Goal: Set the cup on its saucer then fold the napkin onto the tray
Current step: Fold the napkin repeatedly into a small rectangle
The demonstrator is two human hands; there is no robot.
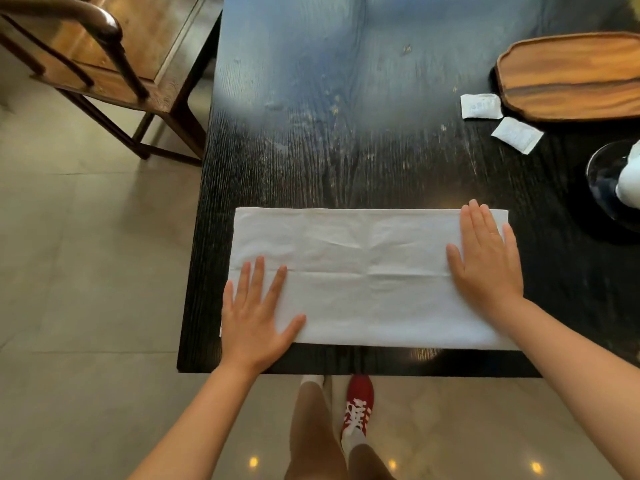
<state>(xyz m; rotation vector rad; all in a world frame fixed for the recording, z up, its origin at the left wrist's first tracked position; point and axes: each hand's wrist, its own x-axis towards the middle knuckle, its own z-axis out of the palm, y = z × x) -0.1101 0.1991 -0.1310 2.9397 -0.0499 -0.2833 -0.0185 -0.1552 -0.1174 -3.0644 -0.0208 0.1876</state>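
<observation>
on the near edge of the dark wooden table point(346, 133) lies the white napkin point(367, 275), spread out as a long rectangle with a crease running along its middle and its front edge close to the table's rim. the left hand point(254, 317) lies flat, palm down, on the napkin's near left corner, fingers straight and slightly spread, thumb out to the side, gripping nothing. the right hand point(486, 261) lies flat in the same way on the napkin's right end, fingers stretched forward and close together, fingertips reaching its far edge, also gripping nothing. well beyond the right hand, at the far right of the table, sits the oval wooden tray point(571, 77), bare on top and partly cut off by the frame. two small white packets point(481, 105) lie just beside the tray's near left edge. at the right border a dark round saucer point(602, 181) shows, with something white on it that may be the cup point(630, 181), though too little of it is in view to be sure. a wooden chair point(104, 64) stands on the tiled floor to the left of the table
</observation>
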